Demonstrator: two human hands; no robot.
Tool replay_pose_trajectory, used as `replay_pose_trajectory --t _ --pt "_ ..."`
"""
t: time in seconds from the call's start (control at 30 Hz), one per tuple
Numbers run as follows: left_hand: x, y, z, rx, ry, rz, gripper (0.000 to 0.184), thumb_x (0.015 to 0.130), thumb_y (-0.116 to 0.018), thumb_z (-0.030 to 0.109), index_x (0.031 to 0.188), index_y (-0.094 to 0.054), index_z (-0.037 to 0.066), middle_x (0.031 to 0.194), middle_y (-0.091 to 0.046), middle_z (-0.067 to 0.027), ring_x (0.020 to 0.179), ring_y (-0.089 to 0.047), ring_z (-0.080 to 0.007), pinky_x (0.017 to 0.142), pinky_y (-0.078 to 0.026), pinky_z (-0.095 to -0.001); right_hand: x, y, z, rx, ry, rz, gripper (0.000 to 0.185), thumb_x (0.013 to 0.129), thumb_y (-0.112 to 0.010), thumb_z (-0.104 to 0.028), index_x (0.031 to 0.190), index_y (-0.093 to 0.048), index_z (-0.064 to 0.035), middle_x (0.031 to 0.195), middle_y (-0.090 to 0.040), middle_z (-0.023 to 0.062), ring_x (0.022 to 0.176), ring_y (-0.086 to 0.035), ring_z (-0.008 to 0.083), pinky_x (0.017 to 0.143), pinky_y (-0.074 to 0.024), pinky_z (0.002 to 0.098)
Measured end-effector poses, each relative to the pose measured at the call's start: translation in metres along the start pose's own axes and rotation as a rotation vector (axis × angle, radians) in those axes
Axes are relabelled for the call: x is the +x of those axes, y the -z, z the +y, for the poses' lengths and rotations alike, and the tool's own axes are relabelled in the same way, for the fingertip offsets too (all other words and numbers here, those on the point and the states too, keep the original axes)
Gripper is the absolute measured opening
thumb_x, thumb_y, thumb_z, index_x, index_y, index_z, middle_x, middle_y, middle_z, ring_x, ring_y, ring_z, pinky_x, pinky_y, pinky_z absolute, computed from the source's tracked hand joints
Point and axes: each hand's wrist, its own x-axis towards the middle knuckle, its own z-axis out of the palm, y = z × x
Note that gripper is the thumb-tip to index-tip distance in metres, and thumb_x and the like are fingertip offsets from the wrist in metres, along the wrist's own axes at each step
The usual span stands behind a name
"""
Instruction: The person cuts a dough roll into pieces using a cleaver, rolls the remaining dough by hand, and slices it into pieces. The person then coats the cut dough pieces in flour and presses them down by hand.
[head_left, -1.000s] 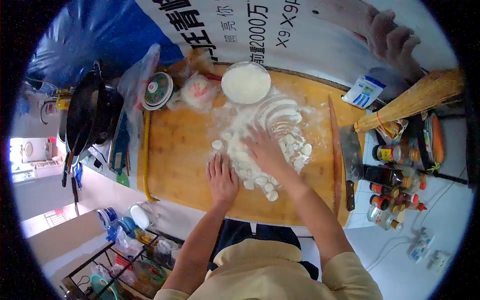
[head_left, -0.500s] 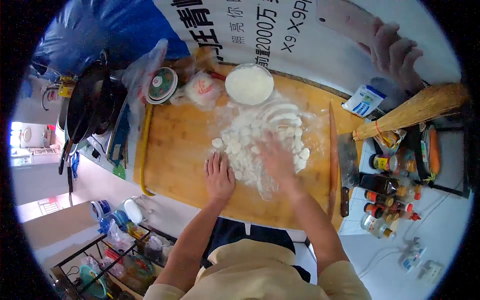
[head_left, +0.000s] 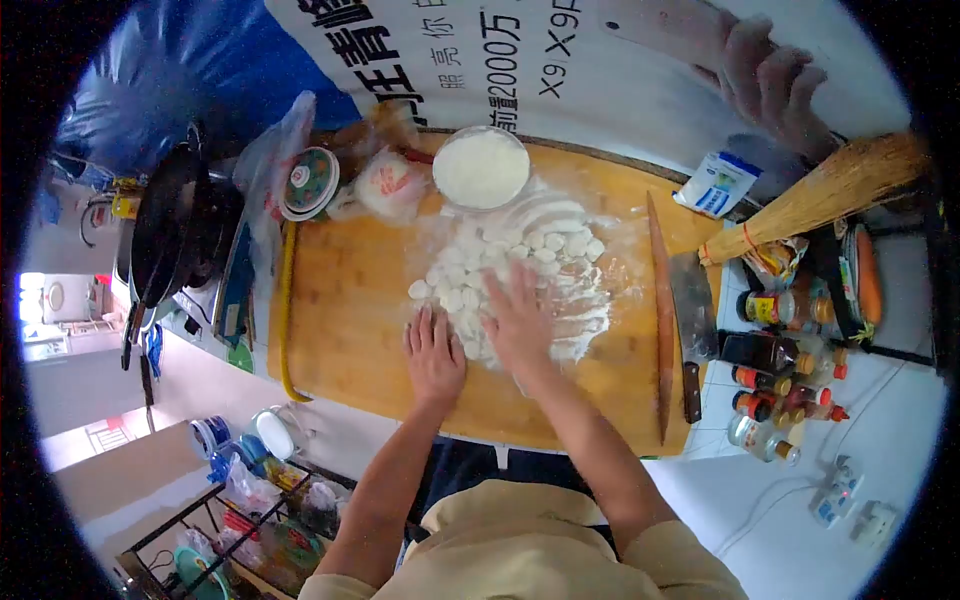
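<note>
Small white dough pieces [head_left: 462, 276] lie clustered in loose flour [head_left: 585, 320] on a wooden board [head_left: 340, 300]. My right hand [head_left: 520, 325] rests over the cluster, fingers spread and stretched out, touching floury pieces. Just left of the cluster, my left hand [head_left: 436, 360] lies flat on the board, its fingers extended and its palm down. Neither hand grips anything. Beyond the flour, at the board's far edge, stands a round bowl of white flour [head_left: 482, 168]. A long tapered rolling pin [head_left: 660, 310] lies along the board's right side.
Right of the rolling pin lies a cleaver [head_left: 692, 305]. Several bottles and jars [head_left: 765, 350] and a straw broom [head_left: 815, 200] occupy the right side. A lidded tin [head_left: 310, 180] and a plastic bag [head_left: 392, 183] sit at the back left, near dark pans [head_left: 175, 220].
My right hand has moved left across the cluster. Dough pieces at the right have shifted leftward and away from me, leaving streaked flour. My left hand stays flat on the board.
</note>
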Motion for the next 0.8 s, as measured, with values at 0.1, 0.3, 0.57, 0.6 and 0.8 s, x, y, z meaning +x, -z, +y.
replay_pose_trajectory --t 0.1,0.3,0.57,0.6,0.8 --pt "-0.001 0.002 0.002 -0.009 0.015 -0.015 0.041 0.088 -0.050 0.018 0.127 -0.051 0.003 0.136 -0.046 -0.0188 0.129 -0.039 -0.0353 0.111 -0.026 -0.0491 0.032 0.002 0.003 -0.056 0.075 -0.024 0.065 0.083 -0.063 -0.033 0.142 -0.040 -0.0202 0.150 -0.025 0.0199 0.139 -0.024 0.0372 0.111 -0.0142 0.0619" --pt "0.000 0.003 0.002 -0.015 0.026 -0.025 0.042 0.088 -0.050 0.018 0.128 -0.050 0.003 0.136 -0.046 -0.0186 0.130 -0.038 -0.0349 0.111 -0.025 -0.0494 -0.007 0.015 0.022 -0.053 0.148 -0.184 0.055 0.085 -0.060 -0.032 0.137 -0.046 -0.0221 0.147 -0.032 0.0182 0.136 -0.029 0.0367 0.110 -0.0183 0.0602" --pt "-0.001 0.004 0.002 -0.001 0.014 -0.015 0.043 0.087 -0.051 0.018 0.127 -0.051 0.003 0.136 -0.046 -0.0190 0.129 -0.039 -0.0352 0.111 -0.025 -0.0487 0.019 0.028 0.088 -0.063 0.029 0.093 0.051 0.090 -0.055 -0.036 0.136 -0.048 -0.0171 0.143 -0.039 0.0158 0.133 -0.034 0.0381 0.109 -0.0225 0.0575" --pt "-0.001 0.005 0.003 0.005 0.008 -0.021 0.043 0.087 -0.052 0.018 0.127 -0.051 0.003 0.136 -0.046 -0.0190 0.129 -0.039 -0.0353 0.111 -0.025 -0.0486 0.036 0.020 0.083 0.017 0.019 0.084 0.049 0.088 -0.057 -0.030 0.133 -0.050 -0.0142 0.143 -0.039 0.0144 0.133 -0.034 0.0372 0.110 -0.0195 0.0586" --pt "0.000 0.004 0.001 0.040 0.009 -0.032 0.041 0.087 -0.052 0.018 0.126 -0.053 0.003 0.137 -0.046 -0.0183 0.129 -0.040 -0.0350 0.110 -0.027 -0.0484 0.018 0.012 0.039 -0.075 0.266 -0.091 0.047 0.087 -0.059 -0.022 0.132 -0.050 -0.0128 0.145 -0.037 0.0124 0.133 -0.034 0.0349 0.110 -0.0215 0.0593"
